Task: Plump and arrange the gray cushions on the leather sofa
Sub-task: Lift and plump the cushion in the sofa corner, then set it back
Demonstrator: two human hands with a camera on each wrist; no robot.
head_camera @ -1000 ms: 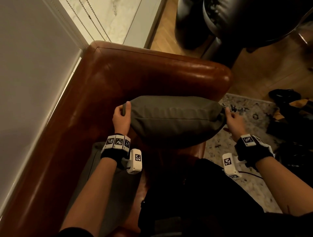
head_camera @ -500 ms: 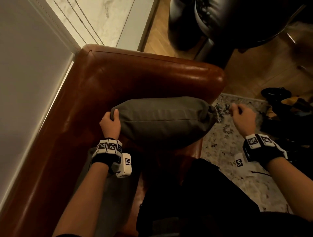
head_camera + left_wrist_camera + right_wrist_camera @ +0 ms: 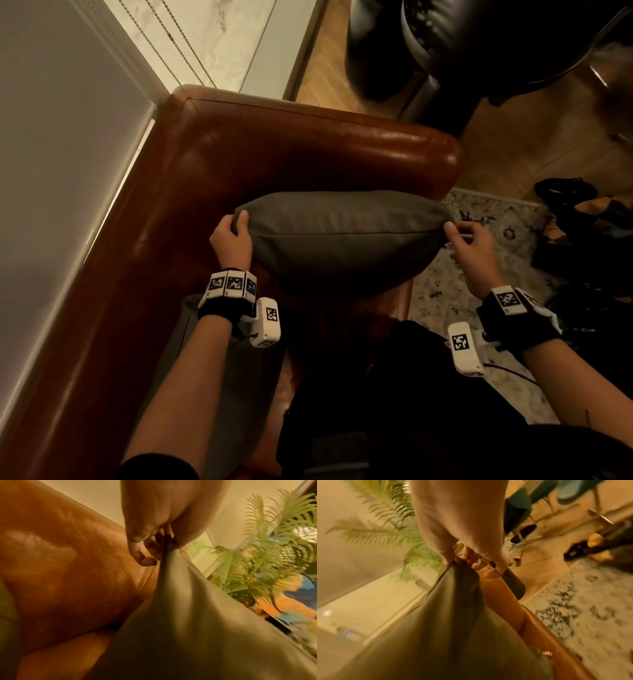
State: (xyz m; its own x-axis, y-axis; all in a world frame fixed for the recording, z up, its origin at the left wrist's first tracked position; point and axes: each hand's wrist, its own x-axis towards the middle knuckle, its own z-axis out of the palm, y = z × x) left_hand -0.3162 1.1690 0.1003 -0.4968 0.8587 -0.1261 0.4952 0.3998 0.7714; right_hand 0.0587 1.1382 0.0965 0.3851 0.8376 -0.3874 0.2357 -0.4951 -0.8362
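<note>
A gray cushion [image 3: 342,240] stands on edge on the brown leather sofa [image 3: 308,154], close to the armrest. My left hand [image 3: 236,224] grips its left corner; in the left wrist view the thumb and fingers [image 3: 150,553] pinch the fabric tip of the cushion [image 3: 188,615]. My right hand [image 3: 454,233] is at the right corner, thumb on the cushion [image 3: 445,615] and fingers [image 3: 489,573] curled behind it. A second gray cushion [image 3: 191,342] lies flat on the seat under my left forearm.
A wall with a blind runs along the sofa back at left. A patterned rug [image 3: 479,274] lies right of the sofa, with dark bags or shoes [image 3: 582,222] on it. A black chair [image 3: 445,51] and a potted palm [image 3: 257,561] stand beyond the armrest.
The right hand came off the cushion's right end half a second ago and is back on that corner now. The left hand kept its grip throughout.
</note>
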